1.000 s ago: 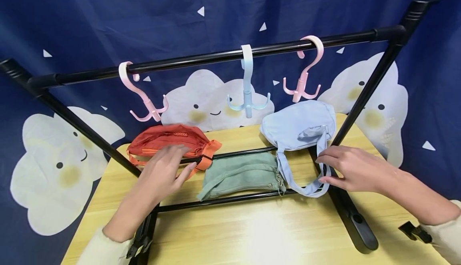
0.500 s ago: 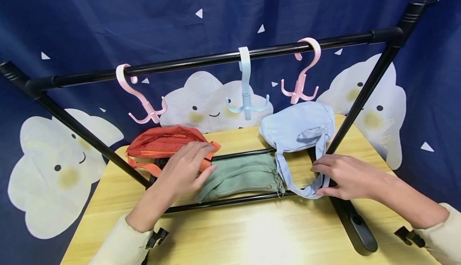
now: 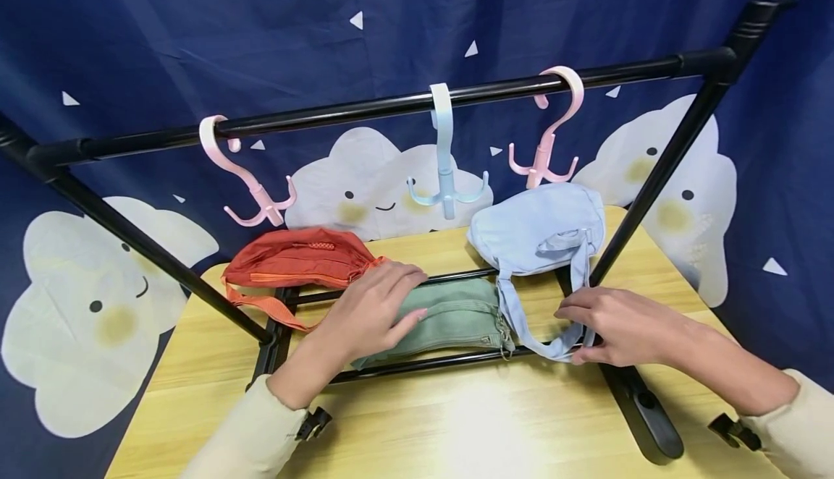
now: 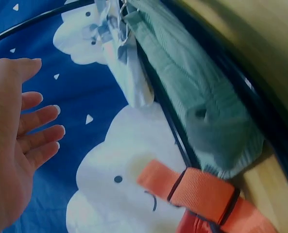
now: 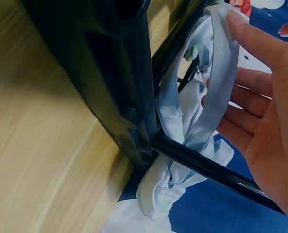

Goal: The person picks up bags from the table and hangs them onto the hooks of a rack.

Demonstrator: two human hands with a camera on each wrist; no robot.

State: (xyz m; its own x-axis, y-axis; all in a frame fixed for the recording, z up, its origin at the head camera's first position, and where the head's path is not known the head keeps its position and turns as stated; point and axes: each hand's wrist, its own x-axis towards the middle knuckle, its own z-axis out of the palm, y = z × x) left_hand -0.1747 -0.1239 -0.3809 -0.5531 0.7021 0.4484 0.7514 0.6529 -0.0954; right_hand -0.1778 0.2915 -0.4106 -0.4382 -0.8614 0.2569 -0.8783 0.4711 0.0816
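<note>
My left hand (image 3: 374, 312) hovers over the left part of a green zip pouch (image 3: 449, 312), fingers relaxed; the left wrist view shows it holding nothing. My right hand (image 3: 625, 327) is at the strap loop of a light blue bag (image 3: 541, 229). In the right wrist view, the thumb lies on the strap (image 5: 221, 73) and the fingertips curl behind it. A red waist bag (image 3: 300, 258) with orange straps lies left of the pouch. From the rack's top bar hang a pink hook (image 3: 263, 204), a blue hook (image 3: 446, 168) and another pink hook (image 3: 544, 153).
A black rack (image 3: 339, 110) stands on the wooden table (image 3: 417, 428), with two low bars running across under the bags. Its right foot (image 3: 645, 414) reaches toward the front. Behind hangs a dark blue curtain (image 3: 260, 16) with cloud pictures.
My left hand has moved right, from the red waist bag to over the green pouch. The right hand has shifted slightly left and down at the blue strap. The hooks remain on the bar.
</note>
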